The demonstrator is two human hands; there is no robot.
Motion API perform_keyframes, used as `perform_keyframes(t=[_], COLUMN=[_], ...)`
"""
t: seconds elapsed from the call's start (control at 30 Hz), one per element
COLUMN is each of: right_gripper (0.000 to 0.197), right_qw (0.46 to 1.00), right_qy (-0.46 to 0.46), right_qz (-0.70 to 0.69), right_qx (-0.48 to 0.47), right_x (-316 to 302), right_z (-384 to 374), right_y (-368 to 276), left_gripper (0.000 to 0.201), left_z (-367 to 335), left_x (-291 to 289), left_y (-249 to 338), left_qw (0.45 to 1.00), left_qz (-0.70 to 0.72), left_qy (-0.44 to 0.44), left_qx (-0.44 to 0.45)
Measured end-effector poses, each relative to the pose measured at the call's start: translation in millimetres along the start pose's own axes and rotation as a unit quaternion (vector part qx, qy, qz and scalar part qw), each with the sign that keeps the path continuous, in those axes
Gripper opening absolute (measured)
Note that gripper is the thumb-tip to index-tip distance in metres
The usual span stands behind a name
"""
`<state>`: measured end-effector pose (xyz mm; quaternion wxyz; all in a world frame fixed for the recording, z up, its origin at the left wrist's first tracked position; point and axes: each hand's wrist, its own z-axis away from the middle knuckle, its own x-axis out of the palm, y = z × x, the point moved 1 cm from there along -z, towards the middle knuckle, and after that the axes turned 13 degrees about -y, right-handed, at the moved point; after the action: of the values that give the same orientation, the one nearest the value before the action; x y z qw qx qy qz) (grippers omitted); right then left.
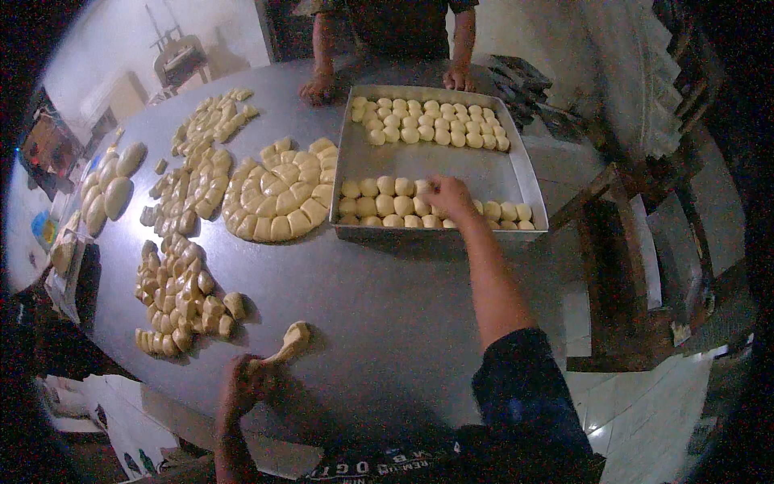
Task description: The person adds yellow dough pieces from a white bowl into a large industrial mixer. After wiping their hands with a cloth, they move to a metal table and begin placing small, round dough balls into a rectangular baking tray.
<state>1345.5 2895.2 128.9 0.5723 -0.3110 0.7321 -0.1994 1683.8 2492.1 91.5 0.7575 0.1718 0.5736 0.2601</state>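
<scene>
My left hand is closed on one end of a stretched piece of dough, whose thick end lies toward the table's middle. My right hand reaches over the near wall of a large square metal tray, its fingers curled at a dough ball in the near rows. Smooth round balls fill rows along the tray's near side. Another block of balls sits along its far side, with a strip of bare metal between.
Left of the tray lies a coiled, cut dough spiral. Loose dough pieces are heaped farther left, with larger oval lumps by the left edge. Across the metal table, another person's hands rest near the tray. A wooden rack stands at right.
</scene>
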Motion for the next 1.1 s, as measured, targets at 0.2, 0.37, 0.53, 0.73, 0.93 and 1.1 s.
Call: perform_keyframes(t=[0.2,0.37,0.53,0.73,0.93,1.1], right_gripper=[0.025,0.046,0.033,0.043,0.023,0.016], right_qw=[0.951,0.765,0.945,0.960,0.943,0.982], right_qy=[-0.171,-0.468,-0.318,-0.056,-0.274,0.004], right_qz=[-0.248,-0.442,-0.056,0.267,0.110,0.190], right_qx=[0.072,-0.024,0.048,-0.060,-0.152,-0.001], right_x=[-14,17,-48,-20,-5,-29], right_z=[97,243,312,209,277,201], right_y=[-105,-167,-52,-14,-24,5], left_gripper=[0.023,0.027,0.025,0.021,0.016,0.019], left_z=[39,12,1,9,7,11], left_x=[-43,34,-20,7,23,34], left_y=[18,101,74,91,62,80], left_qw=[0.826,0.824,0.820,0.788,0.807,0.840], left_qz=[0.556,0.562,0.547,0.613,0.586,0.542], left_qy=[0.058,-0.032,0.145,0.002,0.075,0.009], left_qx=[-0.078,0.063,0.089,0.063,0.005,0.034])
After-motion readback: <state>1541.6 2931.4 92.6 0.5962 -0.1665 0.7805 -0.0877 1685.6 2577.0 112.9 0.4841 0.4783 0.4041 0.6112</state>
